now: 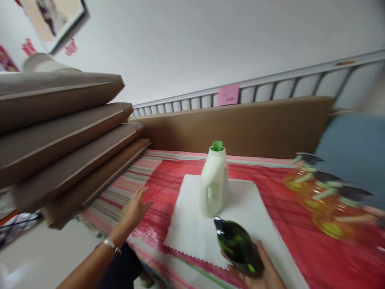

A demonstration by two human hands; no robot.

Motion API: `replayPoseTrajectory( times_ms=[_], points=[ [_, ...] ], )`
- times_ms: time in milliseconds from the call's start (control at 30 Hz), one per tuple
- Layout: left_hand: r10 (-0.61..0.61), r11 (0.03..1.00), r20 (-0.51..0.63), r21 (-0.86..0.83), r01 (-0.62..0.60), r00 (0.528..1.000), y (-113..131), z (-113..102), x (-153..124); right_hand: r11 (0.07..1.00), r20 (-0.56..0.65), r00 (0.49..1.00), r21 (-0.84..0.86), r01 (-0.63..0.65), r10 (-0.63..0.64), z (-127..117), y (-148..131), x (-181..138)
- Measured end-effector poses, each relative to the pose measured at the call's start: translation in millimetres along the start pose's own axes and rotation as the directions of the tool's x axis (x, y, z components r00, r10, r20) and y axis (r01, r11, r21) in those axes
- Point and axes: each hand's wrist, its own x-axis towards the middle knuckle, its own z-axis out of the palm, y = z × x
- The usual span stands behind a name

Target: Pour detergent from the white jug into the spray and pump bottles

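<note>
A white plastic jug (215, 182) with a handle and a green spout in its neck stands upright on a white cloth (192, 237). Nearest to me, my right hand (263, 267) is wrapped around a dark green, glossy vessel with a pointed lip (239, 247). The vessel is tilted, its lip towards the jug's base; bright green patches show inside or reflect on it. Left of the white cloth, my left hand (137, 208) hovers with fingers apart, holding nothing. A bracelet circles that wrist.
Several yellow, clear pump bottles (332, 220) stand on the red sheet (279, 204) at right, with another person's hand (365, 216) by them. Stacked grey-brown cushions (66, 140) jut out at left. A brown panel (228, 128) and white railing (267, 92) line the back.
</note>
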Motion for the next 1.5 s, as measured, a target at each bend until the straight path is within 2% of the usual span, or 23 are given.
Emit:
replayPoseTrajectory(
  times_ms=[33, 67, 133, 233, 333, 467, 633, 733, 833, 900, 1000, 1100, 1167, 1300, 1367, 1433, 1500],
  points=[
    [0.082, 0.995, 0.022, -0.064, -0.080, 0.996, 26, 0, -3, 1.000, 0.025, 1.000, 0.024, 0.018, -0.018, 5, 0, -3],
    [0.176, 0.961, 0.017, -0.221, -0.168, 0.984, 53, 0, -8, 0.999, 0.044, 0.998, 0.037, 0.037, -0.039, 9, 0, -5],
    [0.283, 0.882, 0.097, -0.418, -0.219, 0.954, 108, -2, -22, 0.995, 0.087, 0.992, 0.050, 0.089, -0.093, 13, 1, -7],
    [0.338, 0.876, 0.251, -0.435, -0.206, 0.907, 170, -2, -39, 0.989, 0.094, 0.985, 0.051, 0.139, -0.144, 13, 1, -9],
    [0.314, 0.904, 0.276, -0.378, -0.197, 0.908, 197, 3, -43, 0.983, 0.078, 0.980, 0.039, 0.181, -0.183, 13, 0, -11],
    [0.308, 0.890, 0.249, -0.417, -0.185, 0.918, 203, 7, -40, 0.975, 0.079, 0.971, 0.024, 0.222, -0.224, 14, -2, -14],
    [0.386, 0.791, 0.267, -0.588, -0.168, 0.883, 200, 8, -38, 0.972, 0.086, 0.968, 0.025, 0.234, -0.235, 15, -3, -15],
    [0.362, 0.701, 0.258, -0.709, -0.079, 0.896, 194, 17, -35, 0.971, 0.116, 0.964, 0.027, 0.236, -0.238, 15, -3, -16],
    [0.287, 0.564, 0.299, -0.821, 0.092, 0.910, 189, 37, -36, 0.972, 0.134, 0.963, 0.039, 0.230, -0.233, 16, -3, -18],
    [0.241, 0.478, 0.309, -0.863, 0.165, 0.920, 189, 51, -40, 0.973, 0.125, 0.965, 0.046, 0.225, -0.229, 17, -1, -18],
    [0.193, 0.371, 0.277, -0.909, 0.191, 0.941, 193, 67, -50, 0.977, 0.114, 0.971, 0.049, 0.206, -0.211, 16, 4, -16],
    [0.154, 0.283, 0.265, -0.935, 0.215, 0.952, 196, 73, -56, 0.980, 0.143, 0.969, 0.045, 0.195, -0.199, 15, 8, -15],
    [0.143, 0.260, 0.268, -0.939, 0.225, 0.953, 194, 72, -56, 0.974, 0.210, 0.952, 0.027, 0.224, -0.225, 14, 9, -16],
    [0.175, 0.242, 0.272, -0.943, 0.226, 0.946, 186, 62, -49, 0.957, 0.395, 0.879, -0.002, 0.291, -0.267, 17, 7, -25],
    [0.223, 0.264, 0.291, -0.937, 0.229, 0.931, 183, 55, -47, 0.951, 0.411, 0.868, -0.013, 0.309, -0.277, 21, 7, -31],
    [0.286, 0.280, 0.311, -0.932, 0.231, 0.906, 183, 50, -45, 0.945, 0.383, 0.877, -0.029, 0.326, -0.290, 25, 8, -35],
    [0.310, 0.269, 0.298, -0.938, 0.218, 0.903, 185, 47, -44, 0.938, 0.351, 0.884, -0.040, 0.344, -0.309, 28, 9, -36]
  ],
)
